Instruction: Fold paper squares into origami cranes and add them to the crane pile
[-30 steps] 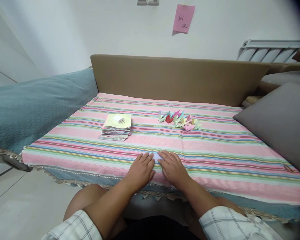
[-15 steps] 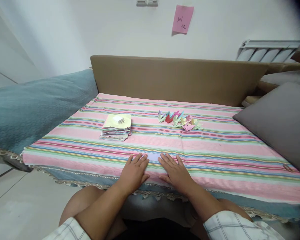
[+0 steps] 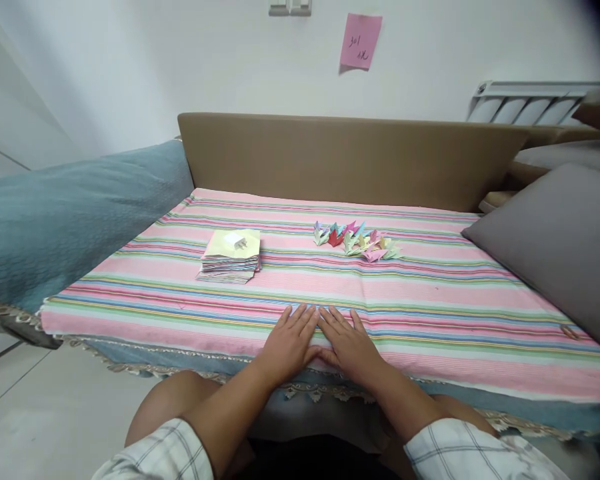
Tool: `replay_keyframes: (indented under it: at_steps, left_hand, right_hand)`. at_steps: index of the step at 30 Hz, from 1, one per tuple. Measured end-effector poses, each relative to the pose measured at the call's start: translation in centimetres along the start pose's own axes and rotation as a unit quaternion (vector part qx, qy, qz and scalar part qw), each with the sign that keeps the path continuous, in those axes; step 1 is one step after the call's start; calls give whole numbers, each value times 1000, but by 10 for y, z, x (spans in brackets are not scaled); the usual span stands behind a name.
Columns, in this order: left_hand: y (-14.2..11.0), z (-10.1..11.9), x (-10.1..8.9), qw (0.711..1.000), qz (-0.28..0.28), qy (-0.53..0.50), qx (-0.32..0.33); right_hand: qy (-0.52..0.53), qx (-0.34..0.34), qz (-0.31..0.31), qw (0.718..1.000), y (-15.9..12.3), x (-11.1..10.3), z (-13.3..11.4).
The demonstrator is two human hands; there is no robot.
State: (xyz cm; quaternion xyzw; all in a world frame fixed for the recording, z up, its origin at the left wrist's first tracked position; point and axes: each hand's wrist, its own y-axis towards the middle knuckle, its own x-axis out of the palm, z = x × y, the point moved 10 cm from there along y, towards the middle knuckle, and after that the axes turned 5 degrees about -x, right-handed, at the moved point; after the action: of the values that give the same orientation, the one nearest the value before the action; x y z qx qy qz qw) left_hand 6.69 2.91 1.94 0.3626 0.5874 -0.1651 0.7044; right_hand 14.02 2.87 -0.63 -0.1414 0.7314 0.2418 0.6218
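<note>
Paper, pale purple, lay between the hands a moment ago; now the hands hide it, if it is still in that spot. The left hand (image 3: pixel 289 343) and the right hand (image 3: pixel 351 345) are flat, palms down and open on the stripy cloth (image 3: pixel 430 293). They are side by side, and their thumbs touch. Past the left hand, to the left, is a stack of square sheets (image 3: pixel 230 261) with a white plug (image 3: pixel 236 241) on top. Bright folded paper shapes (image 3: pixel 353 241) sit close together past the hands. The grey pillow (image 3: pixel 555 233) is far to the right.
</note>
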Motion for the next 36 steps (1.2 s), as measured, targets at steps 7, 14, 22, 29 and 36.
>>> replay_keyframes:
  at_steps: [7, 14, 22, 29, 36]
  left_hand:
    - [1, -8, 17, 999, -26, 4, -19]
    - [1, -8, 18, 999, -31, -9, -30]
    - [6, -17, 13, 994, -53, -78, -48]
    - [22, -42, -16, 988, 52, -129, -69]
    - [18, -36, -19, 991, 39, -100, -78]
  right_hand:
    - [-20, 22, -10, 1000, -10, -4, 12]
    - [-73, 146, 86, 983, -22, -35, 38]
    - [-21, -30, 141, 989, 2, -21, -26]
    - [12, 2, 190, 982, 13, -28, -5]
    - [-12, 34, 197, 980, 26, -38, 10]
